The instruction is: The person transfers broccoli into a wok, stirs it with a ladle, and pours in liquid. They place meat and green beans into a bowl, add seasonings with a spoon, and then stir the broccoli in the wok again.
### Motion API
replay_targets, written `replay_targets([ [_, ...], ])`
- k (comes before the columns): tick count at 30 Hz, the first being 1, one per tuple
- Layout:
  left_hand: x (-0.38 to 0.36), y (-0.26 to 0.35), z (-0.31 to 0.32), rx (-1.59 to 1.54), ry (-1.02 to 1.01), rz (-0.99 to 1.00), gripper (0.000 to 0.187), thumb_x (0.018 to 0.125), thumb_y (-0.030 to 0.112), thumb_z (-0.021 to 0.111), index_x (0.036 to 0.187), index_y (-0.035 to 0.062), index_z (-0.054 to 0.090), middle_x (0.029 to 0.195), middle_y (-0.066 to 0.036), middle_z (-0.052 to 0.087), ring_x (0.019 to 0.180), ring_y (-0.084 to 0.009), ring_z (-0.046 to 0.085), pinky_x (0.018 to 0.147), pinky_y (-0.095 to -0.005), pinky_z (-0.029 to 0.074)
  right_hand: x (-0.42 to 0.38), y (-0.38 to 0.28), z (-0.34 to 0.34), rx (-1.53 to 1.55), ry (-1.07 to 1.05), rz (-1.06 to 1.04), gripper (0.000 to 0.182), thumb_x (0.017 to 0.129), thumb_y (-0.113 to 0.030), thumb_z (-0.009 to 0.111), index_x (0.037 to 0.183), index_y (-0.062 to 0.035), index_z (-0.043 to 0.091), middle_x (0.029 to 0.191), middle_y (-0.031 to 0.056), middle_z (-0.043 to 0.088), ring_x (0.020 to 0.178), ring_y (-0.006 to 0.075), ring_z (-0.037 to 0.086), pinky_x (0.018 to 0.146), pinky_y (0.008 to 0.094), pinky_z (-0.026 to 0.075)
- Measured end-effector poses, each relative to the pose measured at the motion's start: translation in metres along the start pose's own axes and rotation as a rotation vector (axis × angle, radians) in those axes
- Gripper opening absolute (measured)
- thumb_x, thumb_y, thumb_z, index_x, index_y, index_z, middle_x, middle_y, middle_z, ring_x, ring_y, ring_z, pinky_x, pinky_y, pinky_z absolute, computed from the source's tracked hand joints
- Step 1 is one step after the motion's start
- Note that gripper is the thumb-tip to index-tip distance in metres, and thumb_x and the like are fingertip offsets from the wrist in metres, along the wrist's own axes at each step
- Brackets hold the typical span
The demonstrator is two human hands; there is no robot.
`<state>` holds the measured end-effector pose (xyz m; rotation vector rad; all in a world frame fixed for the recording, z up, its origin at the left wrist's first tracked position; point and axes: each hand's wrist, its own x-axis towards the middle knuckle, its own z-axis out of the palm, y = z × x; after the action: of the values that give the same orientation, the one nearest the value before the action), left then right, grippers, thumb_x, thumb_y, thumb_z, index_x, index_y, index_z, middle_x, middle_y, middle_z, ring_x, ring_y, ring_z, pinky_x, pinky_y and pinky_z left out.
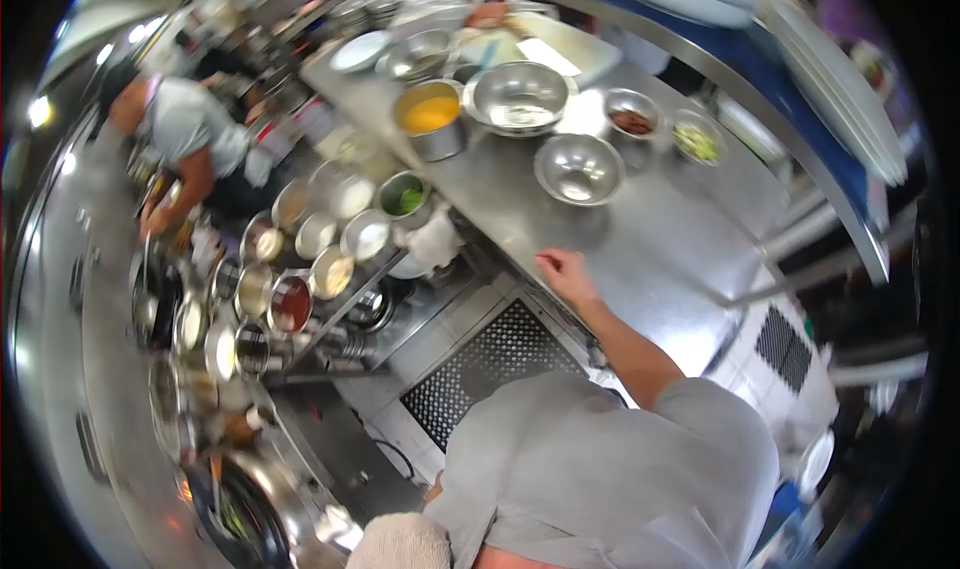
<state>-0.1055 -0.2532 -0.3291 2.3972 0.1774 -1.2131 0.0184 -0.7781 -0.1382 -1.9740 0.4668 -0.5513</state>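
Note:
My right hand [565,272] hovers at the near edge of the steel worktable [655,254], its fingers curled in. Whether anything sits inside them is hidden. Nearest to it is a shiny steel bowl [579,172] farther up the table. Behind that stands a larger steel bowl [520,97] beside a pot of orange liquid [430,117]. Smaller bowls hold a reddish-brown food [632,122] and chopped pale green pieces [697,143]. Of my left arm only a sliver of skin shows beside my grey shirt; the left hand is not visible.
At left, several steel containers [290,304] of sauces and foods crowd a lower counter, with a pan [240,509] below them. A co-worker [190,134] stands beyond. A perforated black mat [490,369] lies on the tiles. Overhead, a blue-edged shelf [800,99] carries white plates.

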Motion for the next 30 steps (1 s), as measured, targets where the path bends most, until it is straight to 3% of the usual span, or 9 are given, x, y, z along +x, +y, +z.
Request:
replay_targets([
  [2, -0.002, 0.007, 0.01, -0.057, 0.042, -0.011, 0.02, 0.081, 0.016, 0.056, 0.091, -0.0002, 0.058, 0.077, -0.015, 0.066, 0.066, -0.0241, 0.065, 0.057, -0.0357, 0.052, 0.003, 0.014, 0.003, 0.048, -0.029, -0.004, 0.021, 0.088, -0.021, 0.064, 0.092, -0.0007, 0.068, 0.063, 0.0031, 0.059, 0.054, 0.0103, 0.052, 0.049, 0.0259, 0.042],
  [4, -0.006, 0.015, 0.011, -0.095, 0.093, -0.038, 0.018, 0.081, 0.015, 0.056, 0.091, 0.0007, 0.059, 0.075, -0.014, 0.066, 0.065, -0.023, 0.065, 0.055, -0.035, 0.052, 0.004, 0.018, -0.009, 0.387, -0.108, 0.32, 0.021, 0.089, -0.023, 0.063, 0.09, -0.0025, 0.067, 0.059, 0.0001, 0.055, 0.05, 0.0079, 0.049, 0.044, 0.0234, 0.038],
  [8, 0.005, 0.019, -0.008, -0.253, 0.175, -0.141, 0.016, 0.08, 0.013, 0.056, 0.092, 0.0025, 0.059, 0.072, -0.012, 0.065, 0.063, -0.0207, 0.065, 0.052, -0.0337, 0.052, 0.031, 0.048, -0.088, 0.529, 0.541, 0.268, 0.017, 0.091, -0.025, 0.059, 0.088, -0.0093, 0.065, 0.058, -0.0024, 0.05, 0.047, 0.0052, 0.043, 0.04, 0.0207, 0.033],
  [13, 0.003, 0.004, -0.036, -0.683, 0.189, -0.24, 0.01, 0.083, 0.012, 0.055, 0.09, 0.0063, 0.058, 0.077, -0.006, 0.063, 0.065, -0.0182, 0.064, 0.053, -0.0335, 0.052, 0.105, 0.115, -0.225, 0.632, 0.957, 0.523, 0.038, 0.086, -0.042, 0.064, 0.094, -0.0057, 0.057, 0.063, 0.0022, 0.052, 0.048, 0.0102, 0.048, 0.041, 0.0218, 0.04],
  [19, -0.005, -0.007, -0.026, -0.644, 0.106, -0.32, 0.014, 0.085, 0.014, 0.052, 0.095, 0.0051, 0.057, 0.08, -0.008, 0.063, 0.065, -0.0202, 0.064, 0.057, -0.0359, 0.054, 0.154, 0.147, -0.294, 0.812, 0.897, 0.662, 0.044, 0.084, -0.04, 0.066, 0.104, -0.0025, 0.053, 0.079, 0.0091, 0.058, 0.062, 0.018, 0.059, 0.049, 0.0246, 0.052],
  [22, -0.011, -0.002, -0.01, -0.629, 0.068, -0.279, 0.019, 0.085, 0.015, 0.05, 0.099, 0.0053, 0.058, 0.084, -0.009, 0.064, 0.068, -0.024, 0.065, 0.059, -0.0408, 0.056, 0.176, 0.202, -0.312, 0.865, 0.859, 0.532, 0.041, 0.086, -0.024, 0.063, 0.115, 0.0016, 0.05, 0.117, 0.0189, 0.052, 0.078, 0.0283, 0.06, 0.059, 0.0318, 0.059],
  [25, 0.013, -0.022, 0.015, -0.483, 0.078, -0.178, 0.028, 0.085, 0.019, 0.045, 0.096, 0.0026, 0.064, 0.08, -0.018, 0.066, 0.065, -0.0258, 0.066, 0.053, -0.038, 0.056, 0.18, 0.199, -0.311, 0.82, 0.709, 0.508, 0.037, 0.087, -0.019, 0.061, 0.119, -0.0016, 0.054, 0.118, 0.0122, 0.05, 0.104, 0.0261, 0.051, 0.076, 0.0355, 0.058],
  [28, 0.002, -0.004, 0.001, -0.414, 0.119, -0.172, 0.024, 0.083, 0.015, 0.046, 0.081, 0.0027, 0.067, 0.068, -0.013, 0.065, 0.054, -0.0233, 0.063, 0.045, -0.0357, 0.051, 0.193, 0.212, -0.317, 0.832, 0.795, 0.569, 0.036, 0.082, -0.014, 0.063, 0.114, 0.0018, 0.056, 0.111, 0.0143, 0.051, 0.09, 0.0285, 0.054, 0.071, 0.0375, 0.059],
  [30, 0.004, -0.009, -0.007, -0.483, 0.123, -0.167, 0.024, 0.084, 0.018, 0.046, 0.087, 0.0033, 0.065, 0.067, -0.013, 0.064, 0.05, -0.0225, 0.061, 0.044, -0.0356, 0.05, 0.193, 0.197, -0.306, 0.803, 0.913, 0.529, 0.034, 0.082, -0.011, 0.062, 0.111, 0.0064, 0.056, 0.107, 0.0183, 0.053, 0.085, 0.0303, 0.055, 0.069, 0.0396, 0.06],
])
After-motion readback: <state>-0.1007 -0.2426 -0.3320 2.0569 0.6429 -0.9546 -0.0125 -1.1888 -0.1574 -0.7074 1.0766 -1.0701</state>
